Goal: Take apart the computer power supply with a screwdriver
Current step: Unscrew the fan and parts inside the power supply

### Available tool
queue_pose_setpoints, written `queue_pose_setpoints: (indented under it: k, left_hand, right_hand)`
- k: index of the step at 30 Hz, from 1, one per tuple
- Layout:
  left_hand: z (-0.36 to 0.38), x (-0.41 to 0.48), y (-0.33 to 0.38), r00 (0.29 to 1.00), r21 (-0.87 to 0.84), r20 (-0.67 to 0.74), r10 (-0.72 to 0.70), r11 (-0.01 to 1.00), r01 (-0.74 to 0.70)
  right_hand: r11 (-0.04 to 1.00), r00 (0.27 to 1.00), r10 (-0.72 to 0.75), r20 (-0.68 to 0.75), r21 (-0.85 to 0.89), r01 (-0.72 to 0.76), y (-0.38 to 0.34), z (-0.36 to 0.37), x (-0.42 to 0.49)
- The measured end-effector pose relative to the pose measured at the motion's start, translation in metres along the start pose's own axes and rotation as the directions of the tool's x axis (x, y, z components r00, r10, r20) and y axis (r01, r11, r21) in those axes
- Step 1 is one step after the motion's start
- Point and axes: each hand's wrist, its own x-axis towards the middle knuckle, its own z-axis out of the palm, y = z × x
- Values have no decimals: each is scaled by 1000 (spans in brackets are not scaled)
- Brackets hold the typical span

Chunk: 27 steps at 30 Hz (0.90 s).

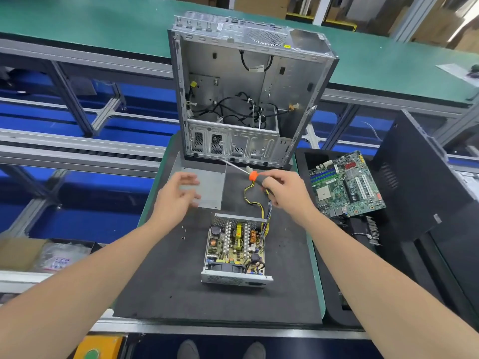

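In the head view I see the opened grey metal power supply (234, 251) below centre frame on the black foam mat (178, 286), its long axis running up-frame, while the right hand (285, 189) grips the orange-collared black screwdriver (252, 175), shaft pointing upper left, the left hand (178, 194) hovers spread and empty, and the print on the clear plastic bag (61, 260) at lower left is too blurred to read.
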Motion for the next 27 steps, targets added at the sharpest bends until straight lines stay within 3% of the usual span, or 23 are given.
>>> queue_pose_setpoints:
  k: [4,7,11,13,16,20,27]
  left_hand:
    - [-17,3,12,954,184,47,296,936,-300]
    - [-25,1,16,914,277,170,367,873,-402]
    - [-23,-12,5,937,322,260,234,894,-312]
    - [-20,-20,-4,943,291,276,187,919,-268]
    - [-13,-29,-14,948,238,295,118,952,-193]
    - [-8,-32,-29,950,289,305,66,944,-158]
    - [2,-29,-53,955,363,294,-39,929,-74]
  right_hand:
    - [999,990,-36,134,38,31,-34,7,0]
    - [999,984,-44,173,-18,48,-54,15,2]
    - [984,987,-140,76,-98,147,-70,34,-1]
    - [940,970,-241,19,-246,238,-75,45,-3]
    - [843,932,-347,102,-402,357,-82,60,-8]
    - [762,905,-363,221,-488,425,-87,73,-12]
    - [728,897,-340,283,-524,442,-77,84,-17]
